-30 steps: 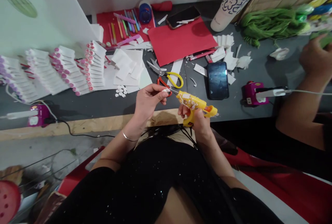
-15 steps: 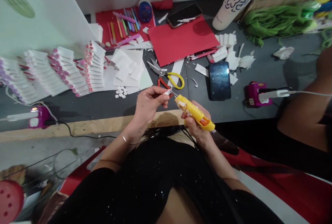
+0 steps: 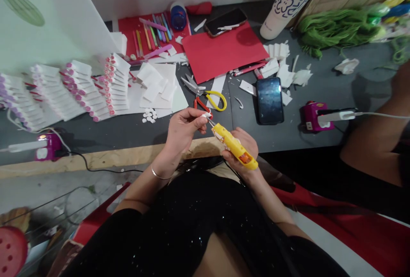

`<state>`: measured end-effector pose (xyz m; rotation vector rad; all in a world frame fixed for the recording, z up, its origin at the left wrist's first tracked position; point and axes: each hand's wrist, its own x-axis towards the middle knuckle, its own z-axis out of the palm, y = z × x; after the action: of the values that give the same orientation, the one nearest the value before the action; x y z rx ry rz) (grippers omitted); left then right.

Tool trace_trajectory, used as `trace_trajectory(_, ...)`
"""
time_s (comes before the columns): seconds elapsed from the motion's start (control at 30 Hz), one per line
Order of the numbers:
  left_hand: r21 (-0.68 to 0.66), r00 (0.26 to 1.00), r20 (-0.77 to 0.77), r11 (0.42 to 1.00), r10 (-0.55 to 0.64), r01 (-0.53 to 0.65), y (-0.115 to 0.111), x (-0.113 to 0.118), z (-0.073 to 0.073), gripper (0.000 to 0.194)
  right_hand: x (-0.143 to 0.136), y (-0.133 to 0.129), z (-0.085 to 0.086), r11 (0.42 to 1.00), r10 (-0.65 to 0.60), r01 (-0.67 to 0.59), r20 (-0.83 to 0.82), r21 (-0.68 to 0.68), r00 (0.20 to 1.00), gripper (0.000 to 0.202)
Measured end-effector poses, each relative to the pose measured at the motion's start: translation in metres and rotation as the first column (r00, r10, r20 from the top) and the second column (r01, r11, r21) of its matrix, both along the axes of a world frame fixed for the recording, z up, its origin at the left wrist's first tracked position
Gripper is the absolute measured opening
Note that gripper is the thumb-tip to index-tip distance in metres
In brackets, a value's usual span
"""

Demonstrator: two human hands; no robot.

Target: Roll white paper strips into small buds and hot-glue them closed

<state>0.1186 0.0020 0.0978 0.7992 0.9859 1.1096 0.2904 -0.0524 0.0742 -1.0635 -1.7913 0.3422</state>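
Head view, looking down at the dark grey tabletop: the left hand pinches a small white piece of uncertain material between thumb and fingertips, while the right hand is wrapped around a yellow plastic glue gun with a metal nozzle; whether a finger presses the trigger cannot be told, as that side is hidden. The likeliest mishap is a burn: the pinched piece is so small that the nozzle ends just beside the left fingertips, and a slip of either wrist could bring hot metal onto skin, if the gun is heated, which does not show. Too hard a squeeze could also send glue past the white piece onto the thumb, and a push from the nozzle could knock the piece out of so narrow a grip. Stray glue could drop toward the scissors with one yellow and one red handle, which lie open-bladed just beyond the fingers. The glue gun is held in front of the torso, near the front edge of the tabletop, with its long axis running obliquely: the nozzle points away from the body and toward the person's left, straight at the white piece, and the rear end slants back toward the right wrist. Whether the tip touches the piece or stops short of it is too small to tell
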Motion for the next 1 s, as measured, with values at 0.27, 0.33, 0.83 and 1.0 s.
trace_trajectory(0.27,-0.045,0.998,0.064,0.999,0.023,-0.020,-0.0007,0.0008,0.0047,0.046,0.0035,-0.0028,-0.0038,0.999,-0.017,0.016,0.036,0.030,0.999,0.047)
trace_trajectory(0.33,-0.039,0.998,0.057,0.999,0.019,-0.017,-0.0005,0.0012,0.0052,0.046,0.0034,-0.0032,-0.0044,0.998,-0.039,0.036,0.060,0.044,0.997,0.048)
trace_trajectory(0.83,-0.044,0.996,0.092,0.999,0.002,0.002,0.0005,0.0015,0.0036,0.039,0.0039,-0.0013,-0.0041,0.995,-0.034,0.026,0.083,0.091,0.996,0.043)
trace_trajectory(1.0,-0.043,0.996,0.092,0.999,-0.004,0.008,0.0004,0.0016,0.0053,0.040,0.0045,-0.0009,-0.0027,0.995,-0.055,0.045,0.111,0.092,0.992,0.045)
